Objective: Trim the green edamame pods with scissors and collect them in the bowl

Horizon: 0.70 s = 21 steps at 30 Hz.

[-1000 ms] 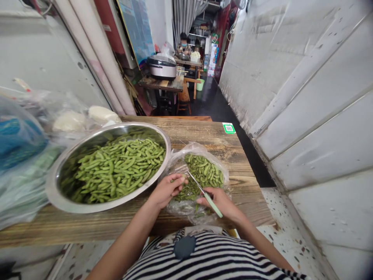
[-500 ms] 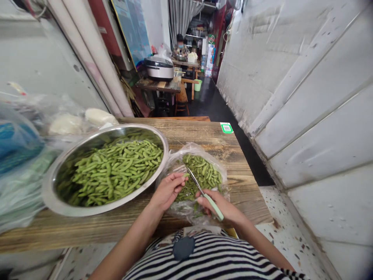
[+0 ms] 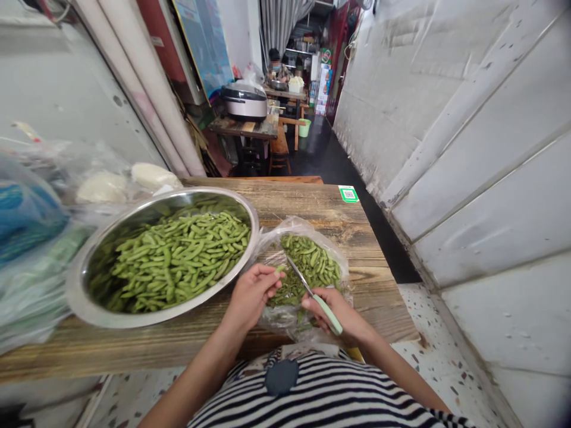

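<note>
My left hand pinches a green edamame pod between thumb and fingertips, above a clear plastic bag spread on the table. In my right hand is a pair of scissors with pale green handles, the blades pointing up and left, a little apart from the pod. Inside the bag lie more edamame pods and small trimmings. To the left stands a wide steel basin holding a large heap of edamame pods.
The wooden table carries a QR-code card at its far right corner. Plastic bags crowd its left end. Beyond are a rice cooker on another table, a green bucket and a seated person. A pale wall runs along the right.
My left hand has drawn slightly left with the pod, away from the scissor blades. The right hand with the scissors has hardly moved.
</note>
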### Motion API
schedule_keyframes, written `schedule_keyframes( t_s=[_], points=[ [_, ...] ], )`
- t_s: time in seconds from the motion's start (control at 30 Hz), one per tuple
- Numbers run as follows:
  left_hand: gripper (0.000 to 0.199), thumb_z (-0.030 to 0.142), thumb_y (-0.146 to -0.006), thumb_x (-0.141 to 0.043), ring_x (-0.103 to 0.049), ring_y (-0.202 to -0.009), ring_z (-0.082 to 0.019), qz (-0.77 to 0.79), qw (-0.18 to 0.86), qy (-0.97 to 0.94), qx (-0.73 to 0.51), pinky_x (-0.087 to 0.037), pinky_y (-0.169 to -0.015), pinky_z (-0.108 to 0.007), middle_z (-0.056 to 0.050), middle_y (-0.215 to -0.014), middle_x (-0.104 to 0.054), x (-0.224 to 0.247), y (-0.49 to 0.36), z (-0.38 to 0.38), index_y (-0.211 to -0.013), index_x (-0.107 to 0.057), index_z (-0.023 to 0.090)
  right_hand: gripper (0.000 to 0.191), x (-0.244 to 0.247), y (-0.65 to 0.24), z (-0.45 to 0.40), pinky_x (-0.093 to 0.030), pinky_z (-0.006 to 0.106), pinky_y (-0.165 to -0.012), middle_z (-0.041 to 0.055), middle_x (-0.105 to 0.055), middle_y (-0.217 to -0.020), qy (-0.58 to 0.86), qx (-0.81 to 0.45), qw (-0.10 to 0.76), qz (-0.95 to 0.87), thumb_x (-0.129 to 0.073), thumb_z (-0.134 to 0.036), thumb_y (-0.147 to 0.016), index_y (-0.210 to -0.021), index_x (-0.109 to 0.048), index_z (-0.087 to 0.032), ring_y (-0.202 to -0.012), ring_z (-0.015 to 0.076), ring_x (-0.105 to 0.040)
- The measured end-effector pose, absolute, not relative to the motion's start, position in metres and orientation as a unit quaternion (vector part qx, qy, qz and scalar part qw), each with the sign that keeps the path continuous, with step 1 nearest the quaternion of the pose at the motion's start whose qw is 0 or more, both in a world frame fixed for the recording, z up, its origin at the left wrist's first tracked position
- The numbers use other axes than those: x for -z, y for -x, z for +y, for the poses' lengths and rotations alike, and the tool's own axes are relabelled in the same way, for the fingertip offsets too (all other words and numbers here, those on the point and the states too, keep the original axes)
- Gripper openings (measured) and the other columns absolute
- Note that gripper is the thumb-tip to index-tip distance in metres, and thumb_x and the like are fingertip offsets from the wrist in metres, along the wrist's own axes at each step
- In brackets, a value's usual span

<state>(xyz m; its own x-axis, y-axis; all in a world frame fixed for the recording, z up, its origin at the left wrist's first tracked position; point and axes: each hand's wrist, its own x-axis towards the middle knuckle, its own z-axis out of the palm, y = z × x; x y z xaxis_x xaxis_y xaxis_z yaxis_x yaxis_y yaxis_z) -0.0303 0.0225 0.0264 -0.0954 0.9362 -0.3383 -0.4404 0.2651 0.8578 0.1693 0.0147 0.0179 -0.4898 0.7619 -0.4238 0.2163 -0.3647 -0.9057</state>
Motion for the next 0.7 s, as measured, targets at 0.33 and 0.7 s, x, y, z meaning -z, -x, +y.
schedule_keyframes(
  t_s=[0.33,0.7],
  points=[
    [0.029,0.02,-0.069,-0.068,-0.032,-0.133,-0.031,0.63,-0.032,-0.564,-0.533,-0.014,-0.113,-0.049,-0.009,-0.133,-0.052,-0.062,0.081,0.037,-0.098,-0.068,0.019,0.044,-0.014,-0.19,0.018,-0.035,0.018,-0.044,-0.0051,-0.046,-0.059,0.472,-0.635,0.248,-0.559,-0.055,-0.055,-0.081,-0.099,-0.054,-0.016,-0.048,0.0081,-0.043],
    [0.019,0.011,-0.079,-0.051,-0.061,-0.094,-0.026,0.631,0.156,-0.74,-0.172,-0.044,-0.086,-0.037,-0.014,-0.094,-0.068,0.02,0.002,0.09,-0.087,-0.068,0.013,0.045,-0.009,-0.193,0.013,-0.033,0.017,-0.037,-0.0084,-0.04,-0.051,0.491,-0.645,0.227,-0.54,-0.057,-0.059,-0.078,-0.096,-0.053,-0.018,-0.041,0.0073,-0.038]
  ],
)
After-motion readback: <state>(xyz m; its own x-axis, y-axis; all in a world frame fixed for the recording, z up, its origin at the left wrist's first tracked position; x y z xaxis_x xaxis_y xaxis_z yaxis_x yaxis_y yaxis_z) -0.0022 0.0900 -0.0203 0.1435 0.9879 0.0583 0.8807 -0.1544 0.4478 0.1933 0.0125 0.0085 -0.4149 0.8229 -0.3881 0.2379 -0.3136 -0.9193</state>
